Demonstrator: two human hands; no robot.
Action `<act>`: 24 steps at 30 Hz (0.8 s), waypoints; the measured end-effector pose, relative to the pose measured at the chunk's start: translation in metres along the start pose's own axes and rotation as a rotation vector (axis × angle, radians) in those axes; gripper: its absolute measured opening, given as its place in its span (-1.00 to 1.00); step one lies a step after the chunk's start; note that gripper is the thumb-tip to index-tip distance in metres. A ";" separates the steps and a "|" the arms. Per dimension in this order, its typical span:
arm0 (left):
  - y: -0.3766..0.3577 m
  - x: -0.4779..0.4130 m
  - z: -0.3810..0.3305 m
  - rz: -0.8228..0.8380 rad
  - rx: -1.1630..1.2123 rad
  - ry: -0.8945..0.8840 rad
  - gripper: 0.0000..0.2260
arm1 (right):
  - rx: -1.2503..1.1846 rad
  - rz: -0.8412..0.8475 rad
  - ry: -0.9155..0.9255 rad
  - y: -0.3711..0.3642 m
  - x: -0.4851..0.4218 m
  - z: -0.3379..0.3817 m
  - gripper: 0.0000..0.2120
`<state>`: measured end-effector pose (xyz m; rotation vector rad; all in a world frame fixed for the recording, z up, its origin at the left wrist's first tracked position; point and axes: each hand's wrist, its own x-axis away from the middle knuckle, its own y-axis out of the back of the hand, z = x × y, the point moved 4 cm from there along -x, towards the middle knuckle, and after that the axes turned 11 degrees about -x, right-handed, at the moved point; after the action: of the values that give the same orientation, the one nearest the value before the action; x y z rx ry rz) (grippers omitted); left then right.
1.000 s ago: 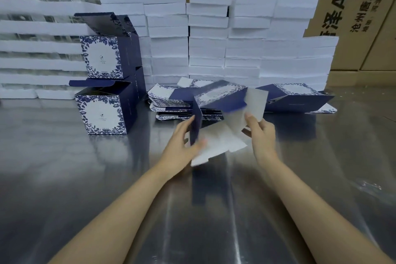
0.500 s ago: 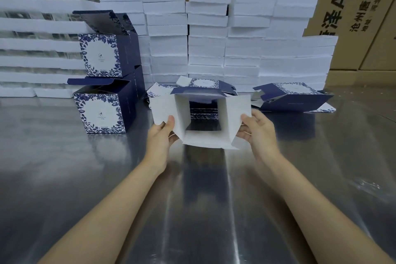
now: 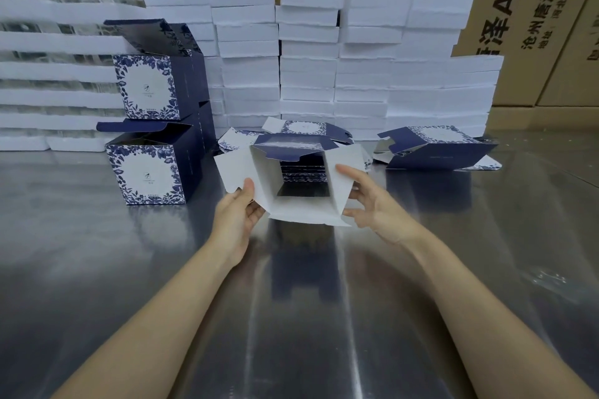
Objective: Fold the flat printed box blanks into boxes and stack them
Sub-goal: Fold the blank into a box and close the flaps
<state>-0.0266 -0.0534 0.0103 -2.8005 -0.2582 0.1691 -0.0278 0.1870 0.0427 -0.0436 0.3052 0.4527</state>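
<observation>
Across the top of the frame we see brown cartons (image 3: 486, 10) with printed lettering, and below them a wall of white stacks (image 3: 308, 58) that spans the upper half. A reflective steel table (image 3: 97, 269) fills the rest. At middle left, two folded boxes (image 3: 146, 172) stand one on the other, lids up. At middle right, a half-opened box (image 3: 434, 149) lies tilted on its side. Just above the centre sits the pile of flat blanks (image 3: 304, 129). In front of it, at centre, is the held blank (image 3: 304, 185), squared into a tube whose open axis runs away from us up the frame, white flaps flared toward us. Our left hand (image 3: 236, 214) pinches the left flap, thumb on the inner face. Our right hand (image 3: 372, 204) holds the right flap between the forefinger inside and the other fingers behind. Each hand is nearest its own flap, so we judge that folding the side flaps inward comes next.
</observation>
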 end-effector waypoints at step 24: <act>-0.031 0.023 0.004 -0.002 -0.298 -0.146 -0.72 | 0.445 -0.636 0.314 -0.011 0.008 0.020 -0.62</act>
<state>-0.0098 -0.0186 0.0144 -3.0869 -0.3461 0.3631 -0.0104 0.1824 0.0590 0.2208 0.6681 -0.2643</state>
